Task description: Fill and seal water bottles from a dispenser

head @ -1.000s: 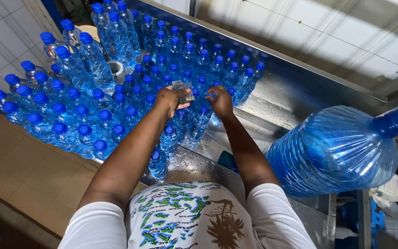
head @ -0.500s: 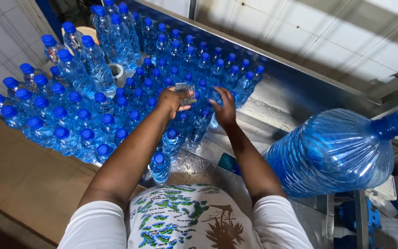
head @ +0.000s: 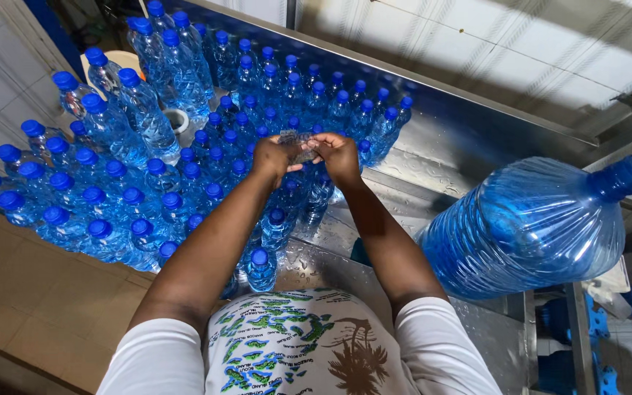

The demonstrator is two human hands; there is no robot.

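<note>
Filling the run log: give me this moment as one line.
left hand: on clear wrapper | right hand: on same wrapper | below: blue-capped bottles | right side: large blue jug

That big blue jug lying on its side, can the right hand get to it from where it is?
Probably yes. The right hand is over the small bottles, pinching something small. Only bare wet metal counter lies between it and the big blue jug.
</note>
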